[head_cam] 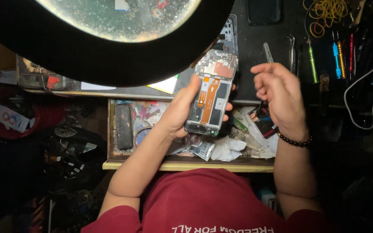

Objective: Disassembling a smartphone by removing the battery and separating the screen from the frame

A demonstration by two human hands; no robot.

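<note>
Opened phone (212,92), back cover off: orange flex ribbon down middle, circuit board with reddish patch at 12 o'clock end, silver frame. Held upright, slightly tilted, above cluttered drawer (121,162), at frame centre.

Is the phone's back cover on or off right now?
Off. The phone in the left hand shows its bare circuit board and orange ribbon cable.
</note>
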